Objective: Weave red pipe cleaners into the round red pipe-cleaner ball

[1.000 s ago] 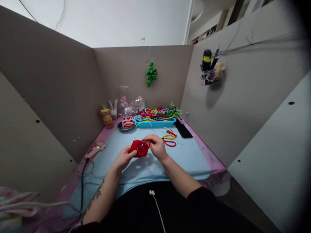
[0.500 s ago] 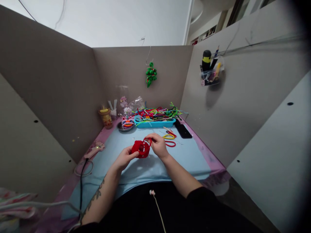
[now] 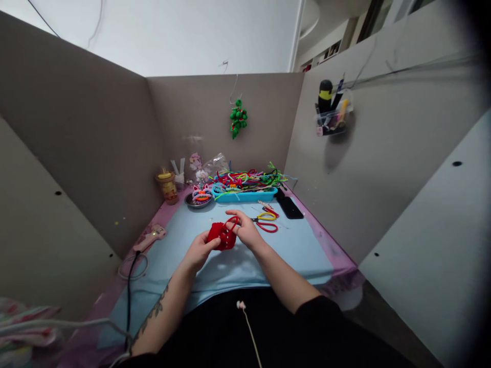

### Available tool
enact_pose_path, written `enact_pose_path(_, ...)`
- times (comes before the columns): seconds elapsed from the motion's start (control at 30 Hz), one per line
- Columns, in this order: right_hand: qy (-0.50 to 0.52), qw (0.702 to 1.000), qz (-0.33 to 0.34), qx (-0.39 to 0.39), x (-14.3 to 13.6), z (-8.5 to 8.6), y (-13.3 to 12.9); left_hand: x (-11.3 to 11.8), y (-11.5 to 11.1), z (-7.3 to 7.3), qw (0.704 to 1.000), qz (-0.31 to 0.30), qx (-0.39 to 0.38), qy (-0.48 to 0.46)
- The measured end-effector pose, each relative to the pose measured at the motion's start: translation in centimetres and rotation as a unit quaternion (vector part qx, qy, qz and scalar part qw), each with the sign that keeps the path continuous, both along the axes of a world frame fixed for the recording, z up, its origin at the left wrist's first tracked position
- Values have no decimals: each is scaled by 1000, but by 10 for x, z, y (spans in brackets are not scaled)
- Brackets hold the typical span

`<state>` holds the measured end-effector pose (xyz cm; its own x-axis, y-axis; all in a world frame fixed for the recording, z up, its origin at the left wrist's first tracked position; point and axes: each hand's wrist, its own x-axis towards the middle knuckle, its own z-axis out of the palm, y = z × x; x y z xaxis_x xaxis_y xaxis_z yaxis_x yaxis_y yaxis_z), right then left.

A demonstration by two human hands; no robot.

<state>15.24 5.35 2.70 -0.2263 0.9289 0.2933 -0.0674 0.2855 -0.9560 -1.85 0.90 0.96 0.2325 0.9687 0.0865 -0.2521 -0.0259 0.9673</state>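
Note:
A coiled or knotted bundle of red cord (image 3: 217, 237) is raised just above the blue cloth. My left hand (image 3: 200, 250) is closed on its left side, with the thumb pressing on the front. At its upper right, my right hand (image 3: 247, 232) grips a loop of the red cord (image 3: 231, 222) that stands up from the bundle, the index finger stretched out beyond it. Small pale specks show on the bundle's front; what they are is too small to tell. Right of my right hand lie scissors (image 3: 267, 225) with one yellow and one red handle.
Beyond my hands stands a blue tray (image 3: 245, 196) heaped with colourful cords. Beside it a metal dish (image 3: 197, 203) holds colourful woven pieces. A black phone (image 3: 291, 207) lies at the right; a pink corded device (image 3: 151, 237) sits left. Partition walls (image 3: 226, 92) enclose the table.
My right hand has shifted slightly, its index finger now straighter, and the red loop has tilted. More of the scissors shows. My left hand keeps hold of the bundle.

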Motion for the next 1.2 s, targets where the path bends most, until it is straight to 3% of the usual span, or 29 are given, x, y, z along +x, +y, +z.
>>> enact_pose_path(0.17, 8, 997, -61, 50, 3, -17, -6, 5, 2, -1, 999, 30, -14, -30)
enact_pose_path(0.3, -31, 969, -163, 181, 6, -20, -24, 3, 2, 2, 999, 46, -7, -22)
enact_pose_path(0.4, -126, 939, -164, 276, 5, -13, -36, 2, 1, 3, 999, 40, -2, -25)
enact_pose_path(0.53, -189, 914, -152, 325, 0, -6, -40, 2, 1, 3, 999, 24, 1, -21)
enact_pose_path(0.77, -208, 911, -157, 319, -1, -12, -34, 6, 3, -2, 1000, 19, 10, -2)
enact_pose_path(0.97, -165, 916, -176, 320, -4, -12, -34, 5, 2, -3, 1000, 4, 9, 20)
enact_pose_path(1.2, -59, 962, -156, 218, -9, -10, -37, 4, 2, -5, 999, 16, 28, -22)
